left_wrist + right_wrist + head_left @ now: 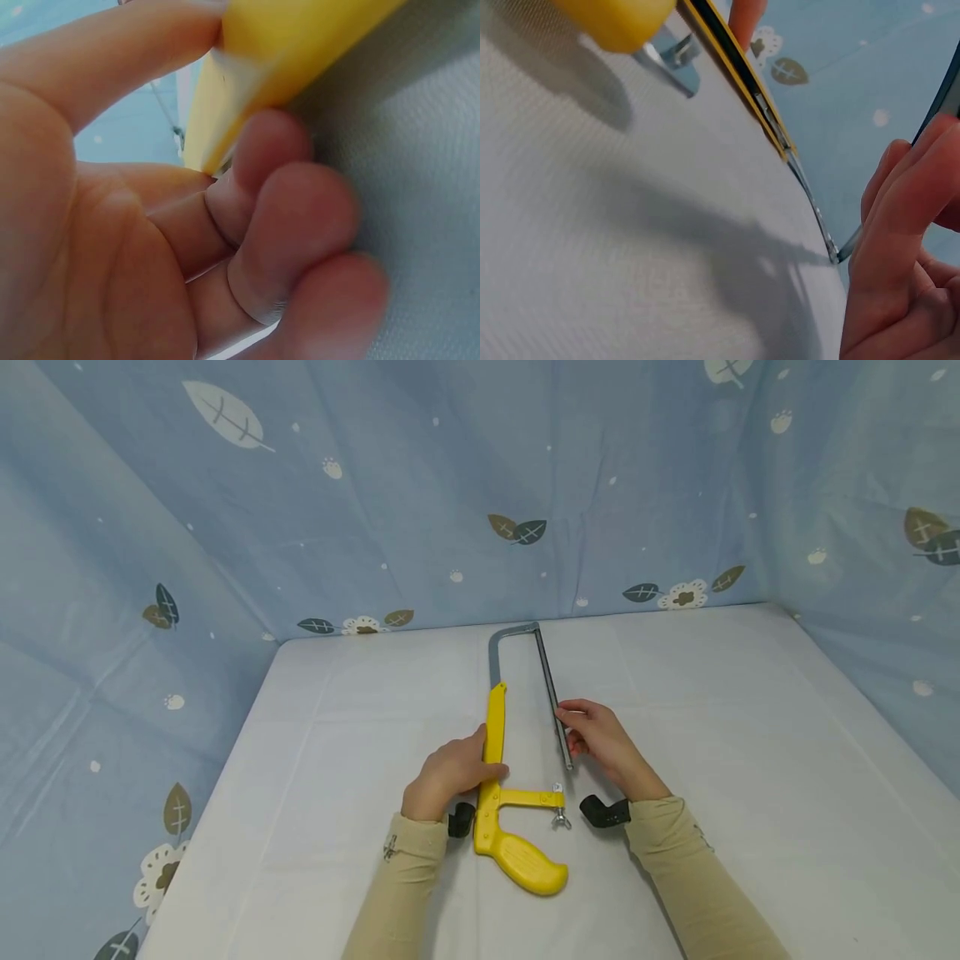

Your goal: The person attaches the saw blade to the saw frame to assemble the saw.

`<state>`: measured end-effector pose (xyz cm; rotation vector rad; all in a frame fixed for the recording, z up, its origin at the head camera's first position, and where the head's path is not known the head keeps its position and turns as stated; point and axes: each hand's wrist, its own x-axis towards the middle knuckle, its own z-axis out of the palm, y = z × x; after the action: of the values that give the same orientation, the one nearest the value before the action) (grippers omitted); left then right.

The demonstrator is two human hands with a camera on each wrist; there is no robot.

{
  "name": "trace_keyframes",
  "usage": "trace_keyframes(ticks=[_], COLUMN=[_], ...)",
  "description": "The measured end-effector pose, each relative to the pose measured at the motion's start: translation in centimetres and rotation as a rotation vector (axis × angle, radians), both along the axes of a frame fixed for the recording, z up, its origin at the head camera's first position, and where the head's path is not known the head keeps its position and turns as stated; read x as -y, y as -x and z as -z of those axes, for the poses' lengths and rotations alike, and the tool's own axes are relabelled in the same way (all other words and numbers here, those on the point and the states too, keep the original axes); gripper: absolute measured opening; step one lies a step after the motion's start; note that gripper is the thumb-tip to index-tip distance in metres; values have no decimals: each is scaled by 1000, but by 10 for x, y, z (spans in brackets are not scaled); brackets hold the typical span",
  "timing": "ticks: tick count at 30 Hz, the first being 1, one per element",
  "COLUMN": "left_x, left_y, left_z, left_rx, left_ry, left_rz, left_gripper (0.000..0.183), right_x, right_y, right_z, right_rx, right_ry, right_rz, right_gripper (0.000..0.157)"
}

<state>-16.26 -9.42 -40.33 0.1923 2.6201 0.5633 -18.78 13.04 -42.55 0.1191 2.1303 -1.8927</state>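
blur softens the left wrist view, where a yellow bar of the hacksaw (494,727) runs off the top edge and the left hand (453,768) fills the near side, thumb on one face and curled fingertips at the other. in the head view its far fingers are hidden behind that bar, yet the hold is plain: a loose grip round the frame. the right hand (603,739) pinches a slim steel strip (548,672) near its lower end; some fingers are lost behind the metal, and the right wrist view cuts the strip off at its edge. whether the strip bears teeth cannot be made out.

the hacksaw lies on the middle of a table (337,735) under a white, faintly creased cloth, its handle (532,864) toward the person, smooth and bulging, with fine grooves. beyond the yellow part, a flat grey arm (494,656) bends in a rounded corner to meet the strip's far end. the strip's near end stops short of the yellow bracket (525,797), which carries a shiny wing nut (561,819). black wrist mounts (603,812) partly show beside tan, wrinkled sleeves (697,877) that leave the head view below. blue curtains (412,485) printed with leaves and flowers hang behind, running past the edges.
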Motion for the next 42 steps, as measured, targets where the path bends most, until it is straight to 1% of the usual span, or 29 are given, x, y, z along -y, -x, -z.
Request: trace_keyframes(ticks=[4, 8, 12, 15, 19, 23, 30, 37, 42], left_x=[0, -1, -1, -2, -3, -5, -7, -8, -9], left_y=[3, 9, 15, 16, 16, 14, 11, 9, 6], left_z=[-2, -8, -11, -11, -10, -11, -11, -5, 1], left_rx=[-1, -8, -10, -8, -9, -10, -11, 18, 38], left_ry=[5, 22, 66, 92, 104, 103, 100, 100, 87], left_rz=[17, 15, 8, 21, 34, 33, 35, 29, 24], left_gripper=[80, 76, 75, 75, 74, 72, 71, 71, 72], right_x=[-2, -1, 0, 0, -1, -3, -5, -4, -5], right_y=[4, 12, 19, 20, 20, 20, 19, 14, 9], right_z=[0, -4, -8, -9, -7, -5, 1, 6, 12], right_rx=[-2, -17, -35, -30, -14, -3, 3, 10, 25], right_ry=[-43, -70, -81, -99, -130, -155, -173, -196, -214], right_rz=[-19, -53, -100, -121, -153, -177, -194, -202, -188], right_gripper=[43, 41, 38, 37, 39, 42, 40, 43, 43])
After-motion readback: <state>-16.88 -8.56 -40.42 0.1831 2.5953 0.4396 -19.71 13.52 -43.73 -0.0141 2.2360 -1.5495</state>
